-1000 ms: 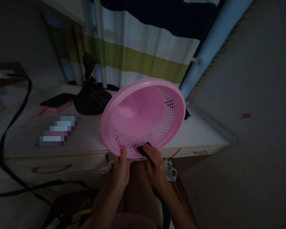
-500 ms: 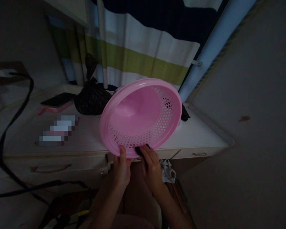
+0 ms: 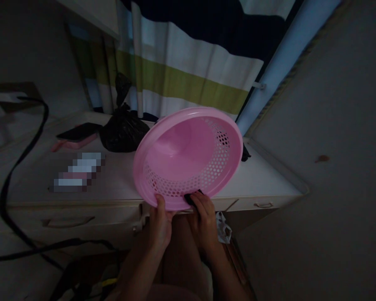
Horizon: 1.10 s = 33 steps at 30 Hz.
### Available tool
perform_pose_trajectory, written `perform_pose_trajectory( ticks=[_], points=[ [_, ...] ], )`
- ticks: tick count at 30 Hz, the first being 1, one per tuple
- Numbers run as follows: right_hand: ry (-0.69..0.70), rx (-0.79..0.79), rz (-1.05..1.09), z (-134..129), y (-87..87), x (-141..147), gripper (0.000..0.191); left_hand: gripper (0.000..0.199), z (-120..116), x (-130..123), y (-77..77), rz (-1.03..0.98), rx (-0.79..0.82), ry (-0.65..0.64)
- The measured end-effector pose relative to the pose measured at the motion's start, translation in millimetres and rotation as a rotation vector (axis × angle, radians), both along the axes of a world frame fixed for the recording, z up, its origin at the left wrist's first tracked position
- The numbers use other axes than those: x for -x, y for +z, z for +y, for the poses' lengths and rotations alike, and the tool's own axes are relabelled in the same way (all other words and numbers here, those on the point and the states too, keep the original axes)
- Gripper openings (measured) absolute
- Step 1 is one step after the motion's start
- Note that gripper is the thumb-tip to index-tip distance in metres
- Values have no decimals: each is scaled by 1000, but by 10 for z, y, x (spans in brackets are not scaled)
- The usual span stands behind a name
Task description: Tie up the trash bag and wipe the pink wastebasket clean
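A pink plastic basket (image 3: 188,146) with a band of round holes is tilted over the white counter, its open mouth facing me. My left hand (image 3: 161,225) grips the near rim, thumb over the inside edge and fingers underneath. A little to the right, my right hand (image 3: 204,217) has its fingers closed on a small black cloth (image 3: 192,198) pressed against the inside of the rim. The fingers of my right hand partly cover the cloth.
On the counter (image 3: 119,179) are a black plastic bag (image 3: 123,131), a dark phone-like item (image 3: 79,131) on something pink, and a pixelated object (image 3: 78,171). Behind hangs a striped curtain (image 3: 188,79). A black strap (image 3: 11,175) crosses the left side.
My right hand has slid a short way right along the rim with the black cloth. My left hand keeps its grip, and the view has shifted slightly.
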State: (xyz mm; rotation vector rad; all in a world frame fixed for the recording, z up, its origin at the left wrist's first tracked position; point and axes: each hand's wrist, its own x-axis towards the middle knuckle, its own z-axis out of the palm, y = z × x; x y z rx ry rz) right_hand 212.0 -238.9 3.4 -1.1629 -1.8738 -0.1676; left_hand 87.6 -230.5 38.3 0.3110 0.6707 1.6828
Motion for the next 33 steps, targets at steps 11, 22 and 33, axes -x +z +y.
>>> perform_pose_trajectory(
  ticks=[11, 22, 33],
  points=[
    [189, 209, 192, -123, 160, 476, 42, 42, -1, 1, -150, 197, 167, 24],
    [450, 224, 222, -44, 307, 552, 42, 58, -7, 133, -347, 82, 131, -80],
    [536, 62, 17, 9, 236, 337, 49, 60, 9, 109, -233, -17, 141, -43]
  ],
)
